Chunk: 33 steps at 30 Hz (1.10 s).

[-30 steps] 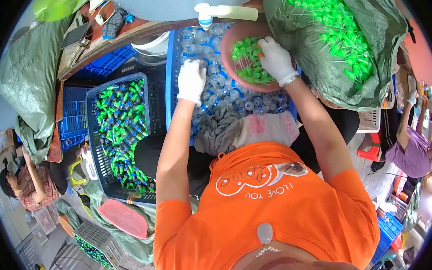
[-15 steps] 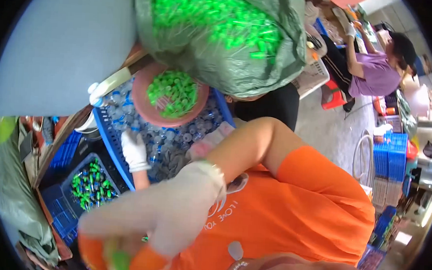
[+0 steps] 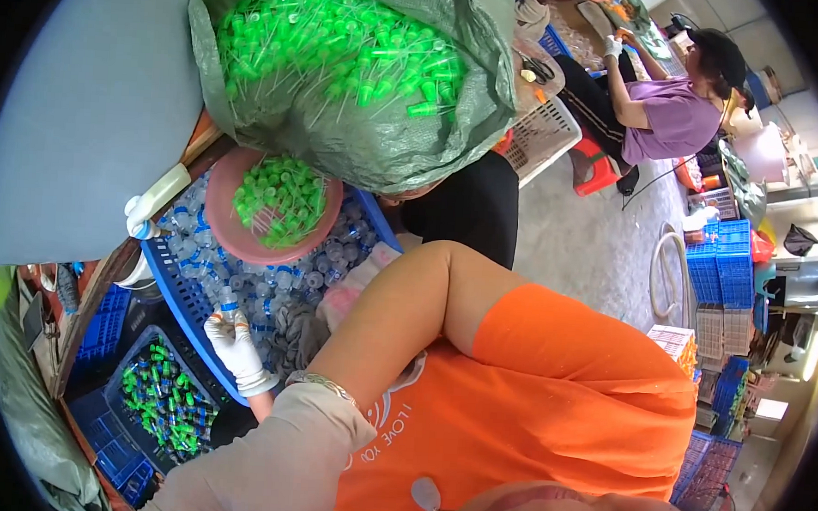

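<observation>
My left hand [image 3: 233, 343], in a white glove, pinches a small clear bottle with a blue band [image 3: 229, 303] over the near side of a blue crate [image 3: 184, 310]. More such clear bottles [image 3: 196, 254] fill the crate. My right hand [image 3: 264, 470], also gloved, is large and close at the lower edge; its fingers lie out of the picture. A pink bowl [image 3: 221, 232] in the crate holds green caps with thin clear tubes [image 3: 282, 198]. Beside the crate, a dark bin holds small bottles with green tops [image 3: 169, 393].
A large green sack [image 3: 368, 147] of green caps stands beyond the bowl. A grey cloth [image 3: 298, 333] lies among the bottles. At the upper right a person in a purple shirt [image 3: 671, 117] works near a red stool [image 3: 594, 168]. Stacked blue crates [image 3: 718, 262] stand right.
My right hand, earlier blurred around something green, has moved down and its fingers have left the picture. My left hand, earlier with no bottle visible, now holds a clear bottle. The view has shifted.
</observation>
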Tool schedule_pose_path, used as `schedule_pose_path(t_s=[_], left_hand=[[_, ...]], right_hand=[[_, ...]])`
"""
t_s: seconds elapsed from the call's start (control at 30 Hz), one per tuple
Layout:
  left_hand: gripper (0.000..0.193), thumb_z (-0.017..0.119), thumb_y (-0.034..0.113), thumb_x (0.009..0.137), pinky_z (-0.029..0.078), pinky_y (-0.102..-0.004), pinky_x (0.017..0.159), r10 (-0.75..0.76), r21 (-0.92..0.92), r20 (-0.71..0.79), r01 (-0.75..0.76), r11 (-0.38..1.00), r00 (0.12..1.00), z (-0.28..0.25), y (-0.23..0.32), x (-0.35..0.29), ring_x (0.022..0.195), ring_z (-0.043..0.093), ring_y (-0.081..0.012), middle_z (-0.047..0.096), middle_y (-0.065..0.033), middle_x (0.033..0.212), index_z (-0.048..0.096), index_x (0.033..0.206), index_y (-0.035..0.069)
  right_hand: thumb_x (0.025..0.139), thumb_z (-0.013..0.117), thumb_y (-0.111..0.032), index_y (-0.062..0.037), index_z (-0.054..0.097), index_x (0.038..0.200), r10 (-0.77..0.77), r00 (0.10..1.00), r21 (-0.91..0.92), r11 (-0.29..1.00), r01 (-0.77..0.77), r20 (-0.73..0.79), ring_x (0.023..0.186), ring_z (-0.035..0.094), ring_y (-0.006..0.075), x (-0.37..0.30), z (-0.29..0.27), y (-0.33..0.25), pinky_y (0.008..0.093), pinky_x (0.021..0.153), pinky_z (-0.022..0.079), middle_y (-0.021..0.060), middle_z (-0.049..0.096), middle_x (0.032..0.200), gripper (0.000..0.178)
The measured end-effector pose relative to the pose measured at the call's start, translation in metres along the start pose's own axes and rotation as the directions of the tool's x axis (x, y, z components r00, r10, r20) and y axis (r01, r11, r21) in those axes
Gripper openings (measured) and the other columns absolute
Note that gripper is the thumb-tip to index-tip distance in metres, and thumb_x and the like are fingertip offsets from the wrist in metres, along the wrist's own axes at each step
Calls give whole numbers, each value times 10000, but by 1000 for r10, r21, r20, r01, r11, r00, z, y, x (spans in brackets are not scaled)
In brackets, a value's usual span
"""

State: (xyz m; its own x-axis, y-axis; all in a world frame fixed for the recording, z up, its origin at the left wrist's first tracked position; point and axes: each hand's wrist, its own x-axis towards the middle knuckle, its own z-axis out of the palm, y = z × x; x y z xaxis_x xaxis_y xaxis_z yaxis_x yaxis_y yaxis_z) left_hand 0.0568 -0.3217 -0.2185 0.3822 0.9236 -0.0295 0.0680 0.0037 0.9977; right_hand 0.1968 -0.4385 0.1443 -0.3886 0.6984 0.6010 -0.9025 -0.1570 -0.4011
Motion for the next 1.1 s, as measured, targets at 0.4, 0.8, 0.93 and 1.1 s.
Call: schedule_pose_path(t_s=[0.4,0.8,0.93,1.1], left_hand=[[387,555,24,912,459,-238,768,-52,-216,-20,46,975,998,29,56,-17,882,554,-111,590,-54,1102,511,1295,53],[522,580,81,884,496,-292,819,-89,-614,157,168,772,984,42,89,5,967,601,-201,568,-141,1207,407,1372,11],[573,576,20,885,492,-283,847,37,-539,135,42,841,990,52,96,39,1022,586,-186,512,-94,1276,356,1415,31],[537,530,-16,911,496,-269,845,66,-452,68,-29,892,995,64,114,70,1010,588,-171,511,-77,1266,365,1418,43]], right_hand=[[922,628,-72,22,557,1225,-129,990,-386,912,138,49,1034,557,121,-10,-4,0,266,856,458,87,613,1142,325],[852,597,-174,-5,602,997,-227,959,-803,533,267,168,954,613,346,-31,-42,20,391,807,500,179,612,984,223],[914,566,-137,-44,590,1083,-22,968,-929,285,-235,-251,877,634,274,-66,-105,14,375,731,497,122,613,997,194],[879,589,-80,-41,595,1060,-150,921,-924,-84,-374,-359,858,637,285,-103,-142,-17,368,727,492,118,612,957,186]])
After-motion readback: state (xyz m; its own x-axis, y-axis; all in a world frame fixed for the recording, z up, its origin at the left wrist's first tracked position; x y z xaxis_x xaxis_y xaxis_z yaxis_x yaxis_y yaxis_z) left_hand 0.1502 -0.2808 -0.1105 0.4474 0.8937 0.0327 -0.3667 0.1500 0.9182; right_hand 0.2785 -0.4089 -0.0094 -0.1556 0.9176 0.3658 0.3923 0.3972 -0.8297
